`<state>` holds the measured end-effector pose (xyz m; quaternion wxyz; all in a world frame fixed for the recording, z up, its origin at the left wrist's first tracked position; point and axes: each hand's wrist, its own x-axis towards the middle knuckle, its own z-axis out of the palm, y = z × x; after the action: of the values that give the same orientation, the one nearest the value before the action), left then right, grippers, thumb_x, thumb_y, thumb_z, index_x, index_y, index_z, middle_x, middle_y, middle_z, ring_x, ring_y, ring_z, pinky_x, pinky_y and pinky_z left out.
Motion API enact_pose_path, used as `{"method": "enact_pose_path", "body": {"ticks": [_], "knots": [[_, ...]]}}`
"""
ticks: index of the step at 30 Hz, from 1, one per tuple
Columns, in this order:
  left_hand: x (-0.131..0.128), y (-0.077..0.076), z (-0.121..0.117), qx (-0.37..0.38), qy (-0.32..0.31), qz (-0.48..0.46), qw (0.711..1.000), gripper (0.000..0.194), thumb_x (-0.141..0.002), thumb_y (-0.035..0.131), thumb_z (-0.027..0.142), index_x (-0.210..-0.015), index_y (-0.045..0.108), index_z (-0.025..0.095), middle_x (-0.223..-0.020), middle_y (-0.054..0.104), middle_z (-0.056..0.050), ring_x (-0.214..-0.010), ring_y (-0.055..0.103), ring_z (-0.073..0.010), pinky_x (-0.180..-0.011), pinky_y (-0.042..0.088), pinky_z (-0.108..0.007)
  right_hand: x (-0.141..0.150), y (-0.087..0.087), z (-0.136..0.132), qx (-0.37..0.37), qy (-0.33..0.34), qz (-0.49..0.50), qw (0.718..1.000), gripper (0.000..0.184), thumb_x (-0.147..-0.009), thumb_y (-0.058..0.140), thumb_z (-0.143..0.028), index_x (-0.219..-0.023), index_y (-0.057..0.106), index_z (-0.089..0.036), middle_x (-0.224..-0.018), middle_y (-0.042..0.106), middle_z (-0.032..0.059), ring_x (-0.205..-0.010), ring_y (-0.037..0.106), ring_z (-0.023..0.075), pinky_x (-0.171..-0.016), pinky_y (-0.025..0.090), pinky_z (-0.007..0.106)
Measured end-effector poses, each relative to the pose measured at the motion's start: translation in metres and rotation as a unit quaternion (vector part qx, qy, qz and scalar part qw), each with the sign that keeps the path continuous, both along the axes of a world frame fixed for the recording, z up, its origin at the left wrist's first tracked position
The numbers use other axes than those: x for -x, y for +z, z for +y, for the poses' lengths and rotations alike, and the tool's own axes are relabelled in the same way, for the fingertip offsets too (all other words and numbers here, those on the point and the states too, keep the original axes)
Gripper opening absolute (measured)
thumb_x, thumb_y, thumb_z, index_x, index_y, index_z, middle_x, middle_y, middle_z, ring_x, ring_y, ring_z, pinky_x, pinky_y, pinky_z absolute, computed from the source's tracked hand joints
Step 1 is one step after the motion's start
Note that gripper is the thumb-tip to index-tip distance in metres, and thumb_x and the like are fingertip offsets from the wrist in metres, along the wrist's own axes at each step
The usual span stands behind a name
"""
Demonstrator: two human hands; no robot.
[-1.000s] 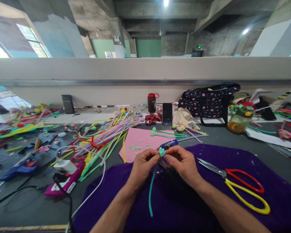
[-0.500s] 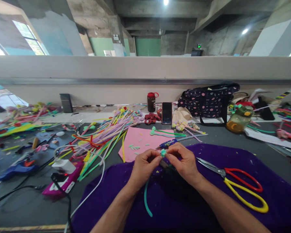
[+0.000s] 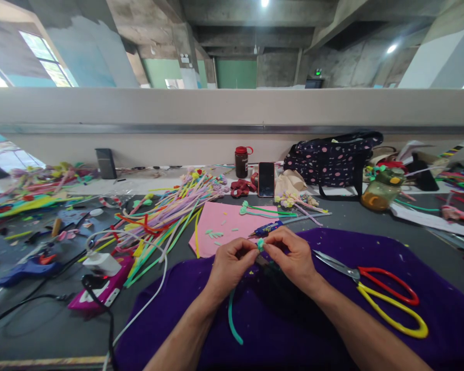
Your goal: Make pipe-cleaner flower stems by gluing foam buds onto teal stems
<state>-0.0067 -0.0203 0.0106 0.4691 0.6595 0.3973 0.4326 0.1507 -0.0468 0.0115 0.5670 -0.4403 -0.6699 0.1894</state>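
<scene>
Both hands meet above the purple cloth (image 3: pixel 371 268). Between their fingertips sits a small mint-green pipe cleaner flower (image 3: pixel 260 243). My left hand (image 3: pixel 232 263) pinches it from the left, thumb against fingers. From the other side my right hand (image 3: pixel 292 255) pinches it too. A green pipe cleaner stem (image 3: pixel 234 319) hangs below my left wrist; where it joins the flower is hidden. Just beyond the fingers lie a pink foam sheet (image 3: pixel 209 219) with short green pieces (image 3: pixel 214 234), and a blue pen-like tool (image 3: pixel 266 228).
Scissors (image 3: pixel 355 273) with red and yellow handles lie right of my hands. Leftward are bundled pipe cleaners (image 3: pixel 170 206), a pink power strip (image 3: pixel 100 293) with cables and a blue glue gun (image 3: pixel 34 270). Behind stand a phone (image 3: pixel 266 179), a bottle (image 3: pixel 241 162), a jug (image 3: pixel 381 190) and a bag (image 3: pixel 328 162).
The green flower has turned slightly between my fingertips. Both hands stay in nearly the same place.
</scene>
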Motion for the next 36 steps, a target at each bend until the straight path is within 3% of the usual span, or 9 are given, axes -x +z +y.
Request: {"method": "enact_pose_path", "body": {"ticks": [10,15,19,25,36], "knots": [[0.000,-0.001,-0.001,-0.011,0.004,0.028,1.000,0.012,-0.067,0.062,0.027,-0.064,0.062,0.015,-0.059,0.058,0.000,-0.056,0.049,-0.0118,-0.054,0.037,-0.022,0.000,-0.001,0.001,0.000,-0.004,-0.009,1.000,0.006,-0.074,0.057,-0.016,-0.075,0.062,-0.020,-0.069,0.056,0.0001,-0.060,0.052,0.0121,-0.054,0.041,0.023],[0.000,0.001,0.001,0.040,0.004,-0.033,0.999,0.014,-0.066,0.063,0.028,-0.064,0.062,0.014,-0.058,0.056,0.001,-0.056,0.047,-0.0107,-0.054,0.036,-0.021,-0.006,0.005,0.000,-0.010,-0.014,-0.003,1.000,0.009,-0.077,0.056,-0.022,-0.078,0.064,-0.020,-0.074,0.059,0.0027,-0.066,0.054,0.0141,-0.058,0.042,0.025],[0.002,0.001,0.003,0.075,0.006,-0.065,0.995,0.013,-0.066,0.065,0.027,-0.066,0.063,0.014,-0.059,0.056,0.001,-0.056,0.046,-0.0095,-0.055,0.036,-0.020,-0.010,0.006,0.001,0.028,-0.048,0.047,0.997,0.011,-0.079,0.055,-0.026,-0.077,0.063,-0.018,-0.071,0.057,0.0021,-0.056,0.049,0.0114,-0.051,0.039,0.023],[0.003,0.002,0.003,0.089,0.004,-0.098,0.991,0.013,-0.065,0.067,0.026,-0.064,0.062,0.014,-0.060,0.058,0.002,-0.057,0.049,-0.0095,-0.057,0.038,-0.020,0.001,-0.002,0.002,0.103,0.034,0.053,0.993,0.012,-0.075,0.060,-0.028,-0.075,0.065,-0.018,-0.066,0.056,0.0003,-0.054,0.049,0.0104,-0.048,0.038,0.021],[0.001,0.000,0.002,0.050,-0.003,-0.063,0.997,0.010,-0.067,0.064,0.024,-0.066,0.062,0.014,-0.063,0.058,0.000,-0.060,0.050,-0.0108,-0.060,0.039,-0.022,0.001,-0.004,0.002,0.099,0.024,0.034,0.994,0.014,-0.078,0.058,-0.028,-0.076,0.066,-0.017,-0.066,0.054,0.0004,-0.057,0.050,0.0111,-0.052,0.038,0.021]]}}
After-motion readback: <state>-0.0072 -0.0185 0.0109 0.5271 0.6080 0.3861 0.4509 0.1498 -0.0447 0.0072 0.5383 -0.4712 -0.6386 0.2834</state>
